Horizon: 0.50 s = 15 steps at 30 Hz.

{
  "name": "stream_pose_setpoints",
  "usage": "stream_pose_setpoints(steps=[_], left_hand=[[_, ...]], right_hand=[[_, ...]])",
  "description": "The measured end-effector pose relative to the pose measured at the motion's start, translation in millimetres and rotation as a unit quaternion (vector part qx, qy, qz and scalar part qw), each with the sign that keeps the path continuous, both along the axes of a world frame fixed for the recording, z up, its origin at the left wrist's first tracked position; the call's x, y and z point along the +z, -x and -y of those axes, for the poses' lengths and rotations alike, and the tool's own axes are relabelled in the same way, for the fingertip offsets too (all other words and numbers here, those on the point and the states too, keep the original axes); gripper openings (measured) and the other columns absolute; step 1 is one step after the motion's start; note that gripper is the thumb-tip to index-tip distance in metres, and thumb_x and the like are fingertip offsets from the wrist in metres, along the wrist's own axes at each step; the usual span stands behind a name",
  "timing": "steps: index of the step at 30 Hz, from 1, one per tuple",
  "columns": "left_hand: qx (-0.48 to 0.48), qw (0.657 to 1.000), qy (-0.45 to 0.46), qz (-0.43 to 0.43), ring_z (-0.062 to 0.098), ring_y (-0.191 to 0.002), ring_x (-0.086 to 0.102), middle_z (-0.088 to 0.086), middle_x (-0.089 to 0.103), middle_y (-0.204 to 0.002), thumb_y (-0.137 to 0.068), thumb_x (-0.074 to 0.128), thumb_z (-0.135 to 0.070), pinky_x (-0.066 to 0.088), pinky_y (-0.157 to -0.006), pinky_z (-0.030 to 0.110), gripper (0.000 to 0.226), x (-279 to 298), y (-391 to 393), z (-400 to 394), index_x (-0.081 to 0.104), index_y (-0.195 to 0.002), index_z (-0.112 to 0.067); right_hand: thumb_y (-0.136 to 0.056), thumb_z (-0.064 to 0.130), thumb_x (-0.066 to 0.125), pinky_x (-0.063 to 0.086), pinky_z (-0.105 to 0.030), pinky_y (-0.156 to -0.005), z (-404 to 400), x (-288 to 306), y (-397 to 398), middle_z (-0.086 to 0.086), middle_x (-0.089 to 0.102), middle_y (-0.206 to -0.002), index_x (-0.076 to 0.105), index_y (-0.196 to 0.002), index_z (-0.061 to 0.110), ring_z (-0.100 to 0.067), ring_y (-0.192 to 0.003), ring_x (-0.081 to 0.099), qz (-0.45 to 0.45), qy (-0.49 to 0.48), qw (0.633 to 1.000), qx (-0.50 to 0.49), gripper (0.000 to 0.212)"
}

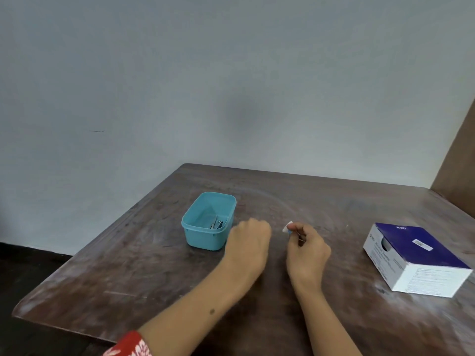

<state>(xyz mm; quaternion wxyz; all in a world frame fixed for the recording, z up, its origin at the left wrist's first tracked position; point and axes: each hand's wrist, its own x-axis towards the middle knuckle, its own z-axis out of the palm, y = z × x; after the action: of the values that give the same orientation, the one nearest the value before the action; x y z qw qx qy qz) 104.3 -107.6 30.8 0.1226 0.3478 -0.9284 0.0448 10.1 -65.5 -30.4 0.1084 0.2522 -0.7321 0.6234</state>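
My right hand [307, 249] hovers over the middle of the brown table [144, 268] and pinches a small white and blue packet [288, 228] at its fingertips; a thin metal piece shows under the fingers. My left hand [248, 242] is beside it, fingers curled under, blurred; whether it holds anything is hidden. A teal plastic tub [208, 222] stands just left of my left hand, with small metal tools lying in its bottom.
A blue and white cardboard box [416, 260] lies at the right of the table. A grey wall rises behind the table's far edge. A brown panel [460, 160] stands at the far right. Dark floor lies left of the table.
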Motion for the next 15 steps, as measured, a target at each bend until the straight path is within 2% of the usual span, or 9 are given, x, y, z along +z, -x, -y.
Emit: stream_pose_setpoints(steps=[3, 6, 10, 15], left_hand=[[-0.023, 0.999, -0.021, 0.044, 0.031, -0.099, 0.060, 0.017, 0.061, -0.110, -0.095, 0.048, -0.011, 0.044, -0.073, 0.036, 0.022, -14.9, 4.9, -9.2, 0.054, -0.115, -0.003], [-0.025, 0.998, -0.024, 0.055, 0.032, -0.099, 0.059, 0.018, 0.060, -0.110, -0.094, 0.045, -0.005, 0.045, -0.077, 0.038, 0.018, -19.2, 7.0, -13.2, 0.056, -0.108, -0.002], [-0.018, 0.997, -0.019, 0.072, 0.034, -0.105, 0.058, 0.018, 0.059, -0.115, -0.091, 0.043, 0.005, 0.046, -0.081, 0.040, 0.026, -19.7, 9.2, -13.0, 0.055, -0.113, -0.001], [-0.010, 0.999, -0.031, 0.035, 0.033, -0.104, 0.058, 0.017, 0.060, -0.114, -0.092, 0.044, 0.002, 0.045, -0.079, 0.037, 0.025, -17.4, 10.8, -11.6, 0.055, -0.114, -0.002]], right_hand=[[-0.080, -0.007, 0.056, 0.044, -0.023, -0.072, -1.5, 2.0, -2.2, 0.010, 0.062, -0.074, 0.069, -0.085, 0.015, -0.013, -0.068, 0.059, 0.008, 0.000, 1.000, -0.006, 0.025], [-0.081, -0.002, 0.059, 0.046, -0.025, -0.072, -3.8, 4.1, -2.7, 0.012, 0.063, -0.074, 0.062, -0.083, 0.019, -0.010, -0.070, 0.061, 0.027, 0.004, 1.000, -0.002, 0.022], [-0.079, 0.000, 0.066, 0.049, -0.027, -0.073, -5.1, 4.2, 0.6, 0.008, 0.064, -0.077, 0.057, -0.084, 0.021, -0.013, -0.075, 0.065, 0.061, 0.019, 0.998, -0.003, 0.024], [-0.082, 0.004, 0.064, 0.049, -0.029, -0.077, -4.3, 5.2, 3.1, 0.006, 0.061, -0.079, 0.056, -0.093, 0.015, -0.012, -0.072, 0.061, 0.089, 0.044, 0.994, -0.040, 0.018]])
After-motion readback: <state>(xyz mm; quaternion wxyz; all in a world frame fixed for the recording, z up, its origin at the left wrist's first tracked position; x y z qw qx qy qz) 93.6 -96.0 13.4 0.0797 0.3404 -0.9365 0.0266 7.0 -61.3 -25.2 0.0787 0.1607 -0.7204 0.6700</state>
